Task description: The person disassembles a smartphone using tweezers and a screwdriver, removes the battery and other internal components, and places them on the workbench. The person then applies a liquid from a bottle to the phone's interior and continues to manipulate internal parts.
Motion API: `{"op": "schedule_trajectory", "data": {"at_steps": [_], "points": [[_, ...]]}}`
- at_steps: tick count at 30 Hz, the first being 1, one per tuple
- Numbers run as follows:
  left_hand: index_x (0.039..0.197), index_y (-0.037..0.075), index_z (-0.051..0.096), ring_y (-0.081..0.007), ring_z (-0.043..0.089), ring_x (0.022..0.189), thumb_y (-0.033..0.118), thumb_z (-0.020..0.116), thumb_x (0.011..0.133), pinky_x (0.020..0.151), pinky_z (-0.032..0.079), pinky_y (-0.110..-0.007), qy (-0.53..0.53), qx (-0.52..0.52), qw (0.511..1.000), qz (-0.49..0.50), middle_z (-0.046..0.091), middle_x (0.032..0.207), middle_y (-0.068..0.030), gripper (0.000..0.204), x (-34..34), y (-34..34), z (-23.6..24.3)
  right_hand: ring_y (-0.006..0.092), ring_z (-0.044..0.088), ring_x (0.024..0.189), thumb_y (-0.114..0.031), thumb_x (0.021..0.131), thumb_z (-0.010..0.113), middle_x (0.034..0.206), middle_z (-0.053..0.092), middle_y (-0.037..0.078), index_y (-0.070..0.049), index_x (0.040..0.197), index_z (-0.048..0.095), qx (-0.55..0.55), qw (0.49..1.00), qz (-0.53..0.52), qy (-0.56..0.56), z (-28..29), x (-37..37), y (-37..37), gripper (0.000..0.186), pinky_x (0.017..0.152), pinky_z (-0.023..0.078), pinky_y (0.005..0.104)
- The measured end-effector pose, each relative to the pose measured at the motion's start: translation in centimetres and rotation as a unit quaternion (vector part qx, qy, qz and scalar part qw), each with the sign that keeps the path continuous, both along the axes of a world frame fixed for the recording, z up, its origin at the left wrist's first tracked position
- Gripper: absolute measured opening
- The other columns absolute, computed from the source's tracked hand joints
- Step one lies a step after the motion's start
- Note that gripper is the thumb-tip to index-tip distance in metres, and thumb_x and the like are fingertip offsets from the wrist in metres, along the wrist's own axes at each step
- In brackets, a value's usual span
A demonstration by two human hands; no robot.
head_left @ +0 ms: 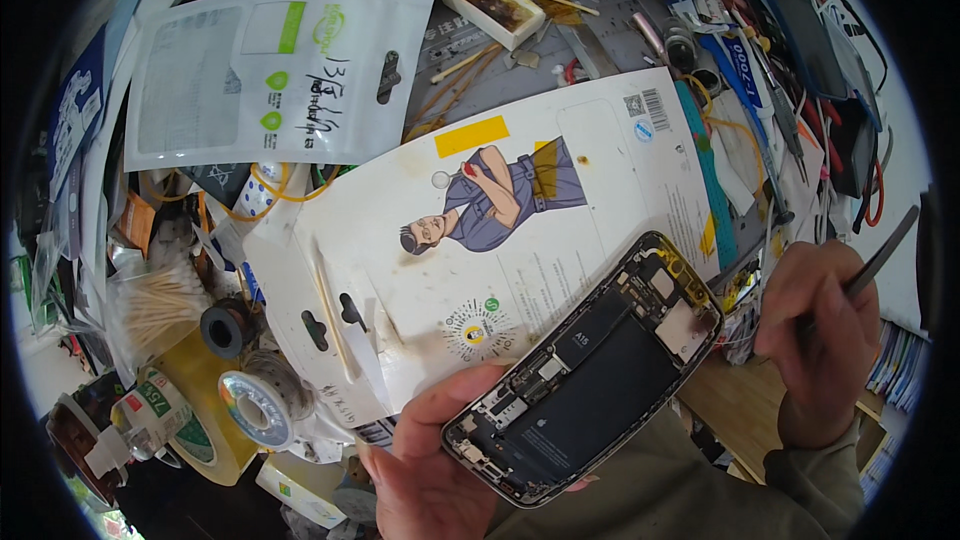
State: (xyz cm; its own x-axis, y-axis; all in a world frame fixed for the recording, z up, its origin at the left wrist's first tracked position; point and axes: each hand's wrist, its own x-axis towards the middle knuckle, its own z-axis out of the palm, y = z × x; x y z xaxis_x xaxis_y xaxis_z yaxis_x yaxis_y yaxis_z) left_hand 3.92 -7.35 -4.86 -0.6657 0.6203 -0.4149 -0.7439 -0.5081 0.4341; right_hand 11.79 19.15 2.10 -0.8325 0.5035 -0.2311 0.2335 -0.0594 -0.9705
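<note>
My left hand [440,460] grips an opened smartphone [600,380] by its lower end, thumb along one long edge. The phone lies tilted, its bare inside facing up: a black battery, metal shields and, at the top corner, a camera area edged in yellow. At the right, apart from the phone, my right hand [815,330] is closed around slim dark tweezers [885,252]. Their back end sticks up past the fingers; where the tips are, I cannot tell. Beneath the phone spreads a white printed cardboard sheet [400,290] with a drawn figure on it.
A white zip pouch [350,40] lies at the back left. Cotton swabs [165,300], a solder spool [255,410] and a dark wire spool [228,328] crowd the left. Behind stands a stained white tray [492,10]. Tools and cables [770,110] are heaped at the right.
</note>
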Motion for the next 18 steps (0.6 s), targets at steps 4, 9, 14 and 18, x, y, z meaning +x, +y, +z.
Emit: {"op": "schedule_trajectory", "data": {"at_steps": [4, 9, 14, 18], "points": [[0.149, -0.007, 0.037, -0.0352, 0.06, 0.126, 0.069, 0.029, 0.105, 0.086, 0.064, -0.053, 0.056, -0.029, 0.998, -0.025, 0.051, 0.146, -0.0247, 0.088, -0.5, 0.5, 0.6, 0.0048, 0.044, 0.052, -0.021, 0.101, 0.059, 0.094, 0.063, 0.019, 0.003, 0.102, 0.061, 0.091, 0.994, 0.049, -0.035, -0.4, 0.4, 0.2, 0.025, 0.053, 0.039, 0.02], [0.147, -0.008, 0.041, -0.0328, 0.057, 0.132, 0.068, 0.028, 0.106, 0.11, 0.05, -0.047, 0.093, -0.131, 0.984, -0.073, 0.05, 0.149, -0.0248, 0.087, -0.4, 0.4, 1.9, 0.0054, 0.055, 0.073, -0.008, 0.094, 0.063, 0.12, 0.063, 0.023, 0.004, 0.11, 0.067, 0.075, 0.994, 0.059, -0.048, -0.5, 0.4, 0.5, 0.02, 0.076, 0.048, 0.0251], [0.148, -0.006, 0.041, -0.0333, 0.057, 0.132, 0.068, 0.029, 0.106, 0.105, 0.055, -0.048, 0.067, -0.137, 0.988, -0.022, 0.049, 0.149, -0.025, 0.086, -0.2, 0.2, 0.7, 0.0033, 0.051, 0.071, -0.005, 0.092, 0.063, 0.123, 0.064, 0.023, 0.004, 0.112, 0.068, 0.057, 0.994, 0.076, -0.056, -0.6, 0.2, 0.5, 0.023, 0.073, 0.046, 0.0238], [0.149, -0.005, 0.04, -0.0338, 0.057, 0.131, 0.068, 0.032, 0.105, 0.1, 0.059, -0.049, 0.015, -0.015, 1.0, 0.01, 0.049, 0.149, -0.0247, 0.086, 0.1, -0.2, 0.2, 0.0022, 0.049, 0.067, -0.002, 0.091, 0.063, 0.123, 0.066, 0.023, 0.004, 0.114, 0.068, 0.037, 0.993, 0.082, -0.072, -0.6, 0.0, 0.4, 0.025, 0.068, 0.044, 0.0222]]}}
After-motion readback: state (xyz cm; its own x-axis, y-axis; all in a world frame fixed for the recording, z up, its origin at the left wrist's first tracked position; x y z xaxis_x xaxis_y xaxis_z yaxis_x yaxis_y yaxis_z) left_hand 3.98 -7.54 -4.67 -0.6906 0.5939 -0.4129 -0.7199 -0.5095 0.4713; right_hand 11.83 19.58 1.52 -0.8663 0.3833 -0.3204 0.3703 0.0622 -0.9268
